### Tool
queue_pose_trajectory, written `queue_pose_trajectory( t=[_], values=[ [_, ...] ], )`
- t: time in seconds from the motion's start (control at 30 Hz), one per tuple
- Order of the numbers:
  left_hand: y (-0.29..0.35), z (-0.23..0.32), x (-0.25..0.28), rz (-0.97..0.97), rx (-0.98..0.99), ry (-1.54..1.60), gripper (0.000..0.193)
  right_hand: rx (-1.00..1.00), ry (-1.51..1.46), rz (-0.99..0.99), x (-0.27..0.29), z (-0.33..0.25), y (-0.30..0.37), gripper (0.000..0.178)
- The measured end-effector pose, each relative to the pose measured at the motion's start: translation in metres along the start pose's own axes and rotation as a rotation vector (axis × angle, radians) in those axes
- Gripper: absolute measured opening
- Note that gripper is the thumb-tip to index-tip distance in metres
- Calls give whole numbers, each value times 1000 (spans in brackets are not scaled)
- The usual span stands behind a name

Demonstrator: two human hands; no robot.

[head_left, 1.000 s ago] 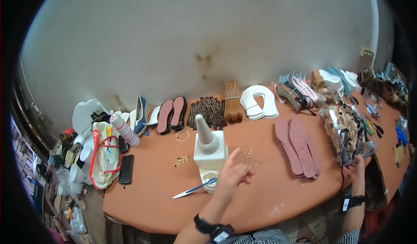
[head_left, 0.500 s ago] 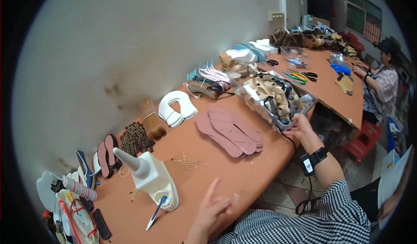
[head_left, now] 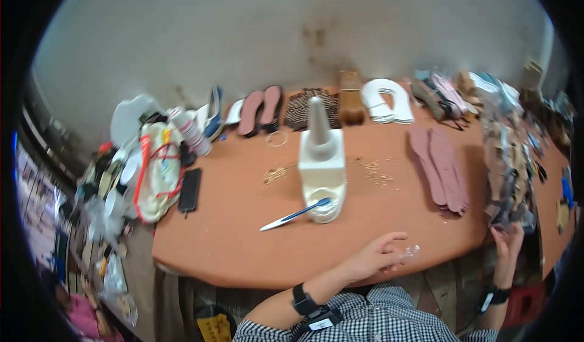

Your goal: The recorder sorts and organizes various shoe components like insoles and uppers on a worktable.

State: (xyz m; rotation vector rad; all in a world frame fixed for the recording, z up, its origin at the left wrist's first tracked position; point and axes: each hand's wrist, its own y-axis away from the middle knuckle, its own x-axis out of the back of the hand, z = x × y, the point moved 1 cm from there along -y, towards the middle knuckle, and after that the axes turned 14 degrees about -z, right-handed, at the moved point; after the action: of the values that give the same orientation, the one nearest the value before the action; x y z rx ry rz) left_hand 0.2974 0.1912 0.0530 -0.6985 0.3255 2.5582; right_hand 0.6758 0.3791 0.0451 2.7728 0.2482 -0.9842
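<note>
My left hand [head_left: 372, 259] rests at the near edge of the orange table [head_left: 231, 238], fingers loosely curled. A small clear plastic piece [head_left: 412, 252] lies at its fingertips; whether it is pinched is unclear. My right hand [head_left: 508, 240] reaches up at the table's right end and grips the lower edge of a pile of sandal straps [head_left: 508, 177]. In front of me stands a white glue bottle with a cone tip [head_left: 321, 159], with a blue-handled brush [head_left: 292, 215] leaning out of its base. Pink insoles [head_left: 441, 165] lie between the bottle and the strap pile.
Along the wall lie pink soles [head_left: 260, 109], brown woven pieces [head_left: 307, 106], a wooden brush [head_left: 350, 96] and white U-shaped parts [head_left: 387, 100]. At the left are a black phone [head_left: 190, 190], a cream bag with red straps [head_left: 155, 168] and clutter. Small gold bits [head_left: 374, 171] are scattered about.
The view has swung back left to face the bottle. My left hand has slid from the table top to its near edge. My right hand stays at the strap pile.
</note>
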Motion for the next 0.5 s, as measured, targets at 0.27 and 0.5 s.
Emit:
queue_pose_trajectory(
  t=[0.27, 0.5],
  values=[
    [10, 22, -59, 50, -149, -539, 65, 194, 72, -355, -52, 3, 72, 13],
    [38, 57, -113, 185, -506, -838, 88, 247, 127, -523, -129, 14, 119, 43]
  ],
)
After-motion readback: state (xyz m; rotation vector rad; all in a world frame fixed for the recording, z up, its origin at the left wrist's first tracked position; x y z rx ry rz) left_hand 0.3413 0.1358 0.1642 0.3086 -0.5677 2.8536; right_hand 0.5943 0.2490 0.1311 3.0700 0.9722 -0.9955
